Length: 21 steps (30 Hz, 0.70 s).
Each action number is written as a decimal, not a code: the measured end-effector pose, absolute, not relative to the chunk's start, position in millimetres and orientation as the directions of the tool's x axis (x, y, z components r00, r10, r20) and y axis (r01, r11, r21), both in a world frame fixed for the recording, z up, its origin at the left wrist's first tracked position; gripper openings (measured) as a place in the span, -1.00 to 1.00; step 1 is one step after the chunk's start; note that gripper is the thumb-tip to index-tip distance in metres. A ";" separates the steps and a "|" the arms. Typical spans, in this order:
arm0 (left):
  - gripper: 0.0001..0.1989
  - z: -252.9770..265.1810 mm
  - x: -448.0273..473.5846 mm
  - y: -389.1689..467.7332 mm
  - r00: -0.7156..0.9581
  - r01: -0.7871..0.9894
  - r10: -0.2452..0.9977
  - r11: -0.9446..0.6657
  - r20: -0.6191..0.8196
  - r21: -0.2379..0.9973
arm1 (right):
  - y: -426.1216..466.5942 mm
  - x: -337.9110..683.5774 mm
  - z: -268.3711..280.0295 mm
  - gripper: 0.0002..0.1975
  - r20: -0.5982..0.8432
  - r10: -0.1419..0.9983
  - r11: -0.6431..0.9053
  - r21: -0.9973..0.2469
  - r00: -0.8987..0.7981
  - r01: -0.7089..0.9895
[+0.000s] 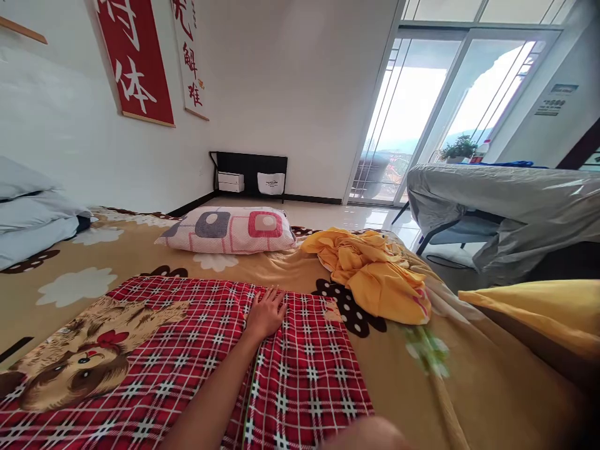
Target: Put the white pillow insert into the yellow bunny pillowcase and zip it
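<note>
My left hand [266, 314] lies flat with its fingers stretched out, pressing on a red plaid cloth [312, 356] near its far edge. The cloth is spread on the bed and bears a printed dog picture [79, 375] at its left. A fold with a thin pale-green edge runs along it beneath my left wrist and forearm. At the bottom edge a blurred patch of skin [365, 434] shows over the cloth; it may be my right hand or arm, and no fingers can be made out.
A patterned pillow [229, 231] lies beyond the cloth, with a crumpled yellow cloth [375, 269] to its right. White pillows [37, 212] are stacked at the left on the brown blanket [422, 400]. Yellow fabric [539, 306] enters from the right. A covered table [506, 194] stands beside the bed.
</note>
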<state>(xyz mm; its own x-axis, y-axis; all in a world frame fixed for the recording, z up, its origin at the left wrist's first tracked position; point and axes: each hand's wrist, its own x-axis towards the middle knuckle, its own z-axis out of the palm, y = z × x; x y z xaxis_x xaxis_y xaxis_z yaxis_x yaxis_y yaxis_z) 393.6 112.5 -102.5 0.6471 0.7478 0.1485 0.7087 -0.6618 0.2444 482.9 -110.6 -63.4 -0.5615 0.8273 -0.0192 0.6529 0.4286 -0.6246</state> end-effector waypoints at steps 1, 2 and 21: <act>-0.48 -103.1 393.3 112.9 0.648 0.708 0.747 -0.662 0.148 0.244 | -90.9 504.6 -61.5 -0.46 -0.006 0.862 0.395 -0.619 -0.508 0.679; -0.48 -103.3 393.0 113.6 0.650 0.708 0.747 -0.663 0.143 0.245 | -72.6 525.5 -61.2 -0.43 0.003 0.901 0.346 -0.608 -0.433 0.715; -0.62 -140.4 423.5 -90.4 0.973 -0.129 -0.105 -0.986 0.206 0.108 | -25.4 599.9 -103.5 -0.45 0.020 0.996 -0.078 -0.313 0.089 0.947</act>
